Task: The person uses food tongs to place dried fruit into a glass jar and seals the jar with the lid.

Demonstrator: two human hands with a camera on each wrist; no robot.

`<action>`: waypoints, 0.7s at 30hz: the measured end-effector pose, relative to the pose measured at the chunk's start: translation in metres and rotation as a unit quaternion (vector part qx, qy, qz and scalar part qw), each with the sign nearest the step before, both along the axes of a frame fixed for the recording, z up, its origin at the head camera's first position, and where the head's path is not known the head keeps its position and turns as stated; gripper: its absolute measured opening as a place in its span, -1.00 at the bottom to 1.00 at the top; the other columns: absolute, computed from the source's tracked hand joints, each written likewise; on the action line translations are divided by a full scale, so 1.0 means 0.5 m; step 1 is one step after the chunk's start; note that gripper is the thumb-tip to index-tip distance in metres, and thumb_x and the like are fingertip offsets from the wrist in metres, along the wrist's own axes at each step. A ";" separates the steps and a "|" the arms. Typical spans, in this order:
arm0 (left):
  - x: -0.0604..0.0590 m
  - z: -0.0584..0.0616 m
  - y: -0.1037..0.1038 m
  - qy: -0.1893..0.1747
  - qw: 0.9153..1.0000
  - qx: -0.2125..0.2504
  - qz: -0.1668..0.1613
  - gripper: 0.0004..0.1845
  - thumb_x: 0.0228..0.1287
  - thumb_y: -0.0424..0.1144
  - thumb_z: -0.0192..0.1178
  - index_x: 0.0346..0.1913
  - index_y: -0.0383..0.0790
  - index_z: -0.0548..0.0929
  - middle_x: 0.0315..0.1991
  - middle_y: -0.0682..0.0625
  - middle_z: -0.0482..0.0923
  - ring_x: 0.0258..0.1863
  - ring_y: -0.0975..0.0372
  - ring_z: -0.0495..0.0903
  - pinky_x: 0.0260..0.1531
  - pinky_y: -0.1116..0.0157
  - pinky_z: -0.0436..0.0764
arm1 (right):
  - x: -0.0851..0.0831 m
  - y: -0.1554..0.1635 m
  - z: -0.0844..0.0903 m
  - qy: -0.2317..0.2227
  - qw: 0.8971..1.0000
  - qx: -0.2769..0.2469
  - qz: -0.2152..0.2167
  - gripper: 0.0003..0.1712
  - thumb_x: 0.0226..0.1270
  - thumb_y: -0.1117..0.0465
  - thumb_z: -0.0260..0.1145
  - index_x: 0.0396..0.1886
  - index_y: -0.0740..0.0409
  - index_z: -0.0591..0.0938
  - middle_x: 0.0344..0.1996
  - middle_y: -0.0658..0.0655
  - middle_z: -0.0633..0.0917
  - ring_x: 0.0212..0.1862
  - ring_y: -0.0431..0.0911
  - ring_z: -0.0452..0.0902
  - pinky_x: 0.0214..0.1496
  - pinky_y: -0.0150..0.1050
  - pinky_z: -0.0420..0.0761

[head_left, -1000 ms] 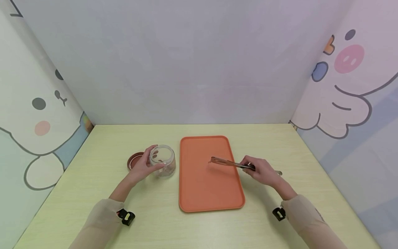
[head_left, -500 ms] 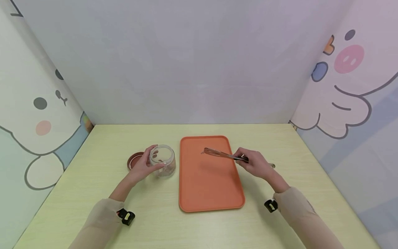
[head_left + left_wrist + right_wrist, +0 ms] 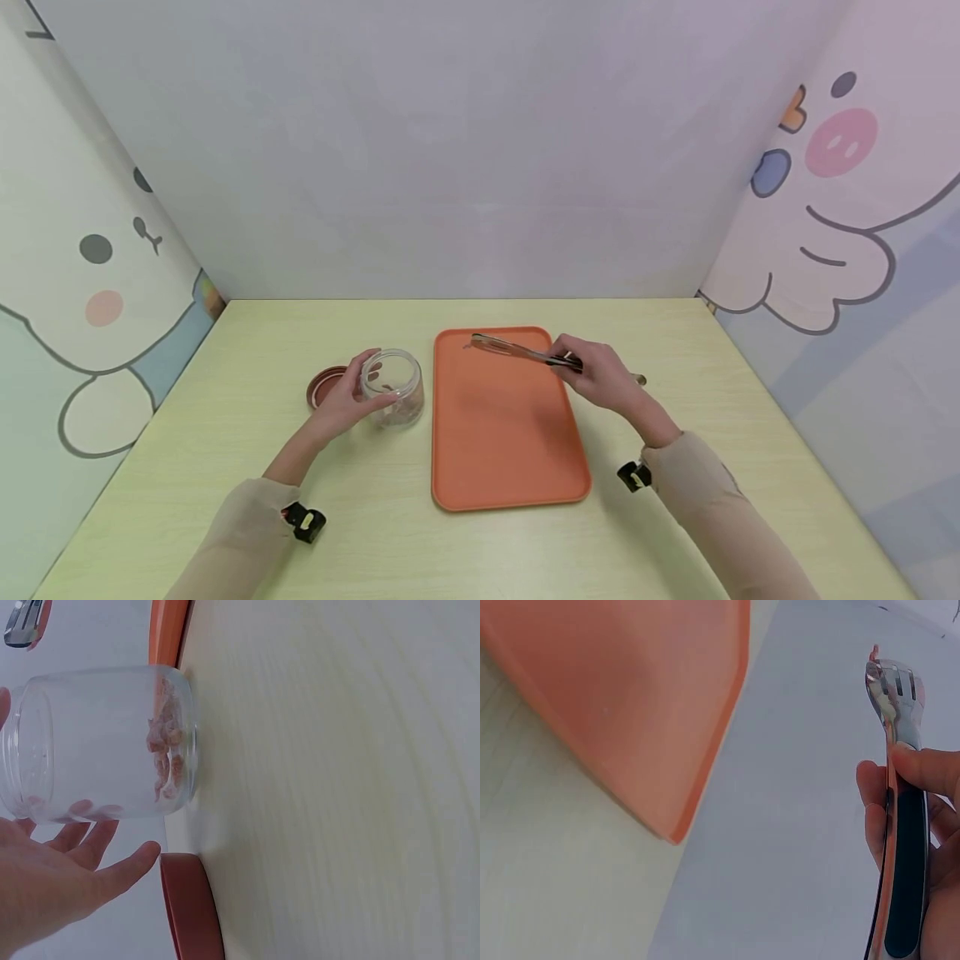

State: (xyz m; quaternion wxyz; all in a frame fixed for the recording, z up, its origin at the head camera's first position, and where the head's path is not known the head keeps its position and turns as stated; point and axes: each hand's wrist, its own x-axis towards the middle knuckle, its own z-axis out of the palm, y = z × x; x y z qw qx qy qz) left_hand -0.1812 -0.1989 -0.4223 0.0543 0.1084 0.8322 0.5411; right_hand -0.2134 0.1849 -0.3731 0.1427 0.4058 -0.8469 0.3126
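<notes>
On the table, left of the orange tray (image 3: 510, 450), stands a clear glass jar (image 3: 407, 406) with its mouth uncovered. My left hand (image 3: 347, 408) holds the jar from its left side, thumb in front and fingers behind. Several small reddish-brown pieces (image 3: 166, 739) lie at the jar's bottom in the left wrist view. My right hand (image 3: 597, 373) grips metal tongs (image 3: 512, 347) with dark handle grips, raised over the tray's far part. Their tips point left and are pressed together; a small reddish piece (image 3: 874, 652) sticks out from them.
A reddish-brown round lid (image 3: 324, 387) lies on the table behind my left hand, partly hidden by it. Pale wood table (image 3: 480, 554) surrounds the tray. A plain light backdrop (image 3: 480, 167) stands behind, with cartoon-printed panels on both sides.
My right hand has carried the tongs left and away from me, from over the tray's middle toward its far left corner. The left hand and jar have stayed put.
</notes>
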 end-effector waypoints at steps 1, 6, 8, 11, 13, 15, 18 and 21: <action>-0.003 -0.006 -0.002 0.001 1.000 -0.001 0.001 -0.16 0.06 -0.13 0.25 0.33 -0.10 -0.03 0.22 -0.30 0.11 0.21 -0.09 0.09 0.06 -0.05 0.18 | -0.001 -0.004 0.003 0.004 1.000 -0.001 0.003 -0.78 0.07 0.41 0.29 -0.31 0.09 0.53 -0.50 -0.06 0.56 -0.63 -0.29 0.33 -0.63 -0.36 0.36; -0.005 -0.010 -0.003 0.001 1.000 -0.004 0.005 -0.15 0.05 -0.08 0.26 0.32 -0.07 -0.01 0.22 -0.28 0.13 0.21 -0.08 0.10 0.06 -0.06 0.18 | -0.006 -0.027 0.017 0.012 1.000 0.000 0.016 -0.80 0.09 0.40 0.28 -0.31 0.08 0.51 -0.49 -0.05 0.56 -0.61 -0.30 0.34 -0.62 -0.36 0.37; -0.004 -0.009 -0.003 -0.001 1.000 -0.006 0.007 -0.15 0.05 -0.07 0.26 0.32 -0.07 -0.01 0.22 -0.27 0.13 0.21 -0.08 0.10 0.06 -0.06 0.18 | -0.006 -0.037 0.022 0.011 1.000 0.004 0.019 -0.82 0.10 0.37 0.27 -0.32 0.08 0.51 -0.48 -0.04 0.56 -0.61 -0.30 0.33 -0.61 -0.35 0.36; -0.003 -0.009 -0.003 -0.002 1.000 -0.007 0.007 -0.15 0.05 -0.07 0.25 0.33 -0.08 -0.02 0.22 -0.27 0.12 0.21 -0.09 0.09 0.06 -0.07 0.18 | -0.006 -0.051 0.026 0.008 1.000 0.010 0.021 -0.86 0.13 0.35 0.26 -0.31 0.11 0.51 -0.47 -0.02 0.57 -0.60 -0.30 0.34 -0.60 -0.35 0.36; -0.004 -0.009 -0.003 -0.003 1.000 -0.006 0.006 -0.15 0.06 -0.07 0.25 0.33 -0.08 -0.03 0.22 -0.28 0.12 0.21 -0.10 0.09 0.05 -0.07 0.18 | -0.005 -0.061 0.027 0.002 1.000 0.012 0.021 -0.86 0.13 0.35 0.26 -0.31 0.13 0.52 -0.46 -0.02 0.58 -0.60 -0.31 0.34 -0.60 -0.35 0.37; -0.004 -0.010 -0.003 -0.003 1.000 -0.006 0.005 -0.15 0.06 -0.07 0.25 0.33 -0.08 -0.03 0.22 -0.28 0.11 0.21 -0.09 0.09 0.06 -0.06 0.19 | -0.004 -0.069 0.026 -0.002 1.000 0.012 0.022 -0.85 0.11 0.36 0.27 -0.30 0.12 0.53 -0.44 -0.01 0.59 -0.58 -0.32 0.36 -0.59 -0.36 0.38; -0.006 -0.011 -0.003 -0.006 1.000 -0.005 0.007 -0.14 0.04 -0.05 0.26 0.32 -0.07 -0.01 0.23 -0.27 0.11 0.21 -0.08 0.10 0.06 -0.06 0.19 | -0.002 -0.081 0.024 -0.002 1.000 0.012 0.028 -0.82 0.09 0.38 0.28 -0.30 0.11 0.53 -0.42 -0.02 0.59 -0.58 -0.32 0.37 -0.58 -0.36 0.39; -0.006 -0.011 -0.003 -0.007 1.000 -0.010 0.008 -0.13 0.02 -0.03 0.26 0.32 -0.06 -0.01 0.23 -0.25 0.12 0.21 -0.07 0.10 0.06 -0.06 0.19 | -0.002 -0.092 0.021 0.008 0.999 0.017 0.033 -0.84 0.11 0.35 0.28 -0.30 0.09 0.52 -0.42 -0.03 0.58 -0.58 -0.33 0.35 -0.59 -0.38 0.38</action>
